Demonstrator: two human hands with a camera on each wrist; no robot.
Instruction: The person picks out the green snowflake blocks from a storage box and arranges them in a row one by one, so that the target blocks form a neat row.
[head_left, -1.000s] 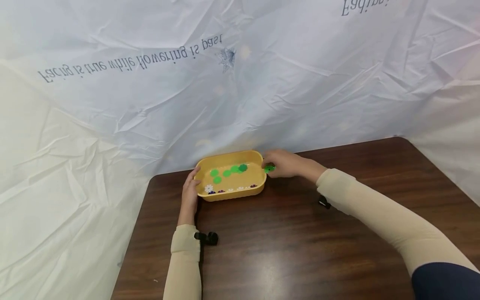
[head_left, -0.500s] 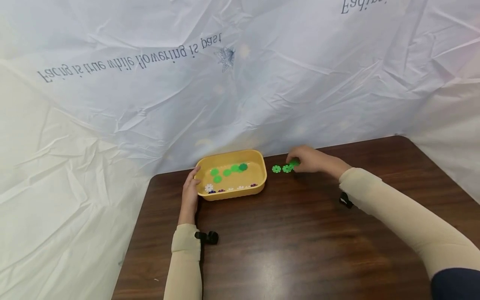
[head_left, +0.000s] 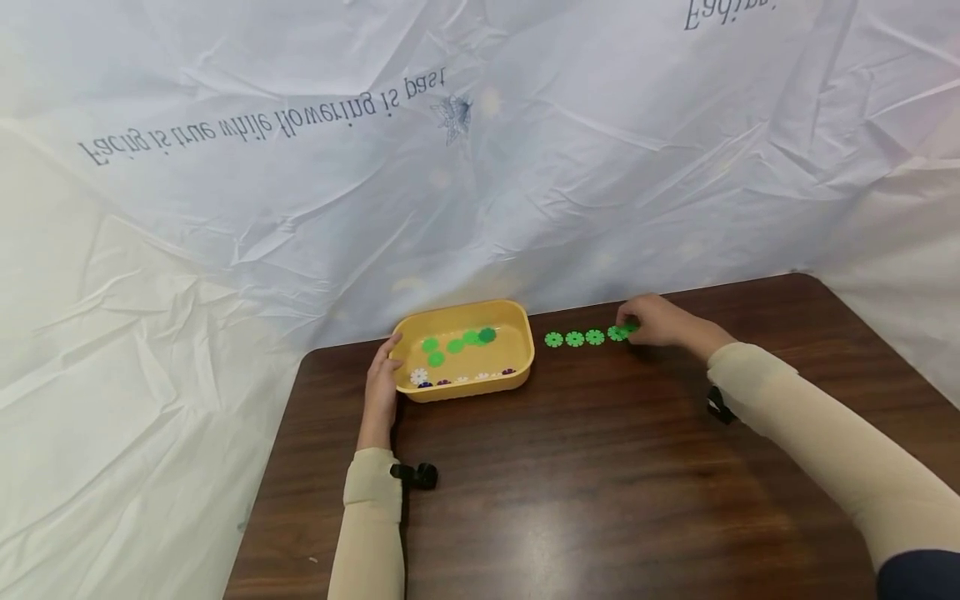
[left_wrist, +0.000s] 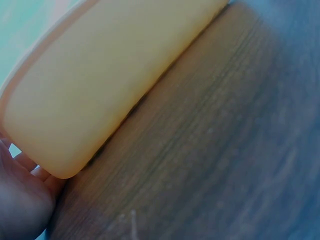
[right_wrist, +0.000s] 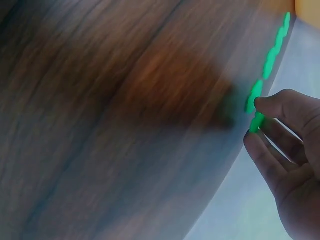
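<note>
- Brown wood-look table (head_left: 540,467) is spreading across the near side.
- Yellow tray (head_left: 491,357) is sitting far left, holding green (head_left: 456,345), white (head_left: 418,377) and purple pieces (head_left: 444,384).
- Left hand (head_left: 380,387) is gripping the tray's left end; the left wrist view is showing fingers behind the wall.
- Right hand (head_left: 662,321), the nearer to the row, is pinching a green disc.
- Green row (head_left: 574,339) is running left to right from beside the tray, its long axis pointing at that pinch.
- Pinched disc (right_wrist: 257,122) is lying at the row's right end; the right wrist view is revealing it between thumb and fingertip, while fingers are partly covering it in the head view.
</note>
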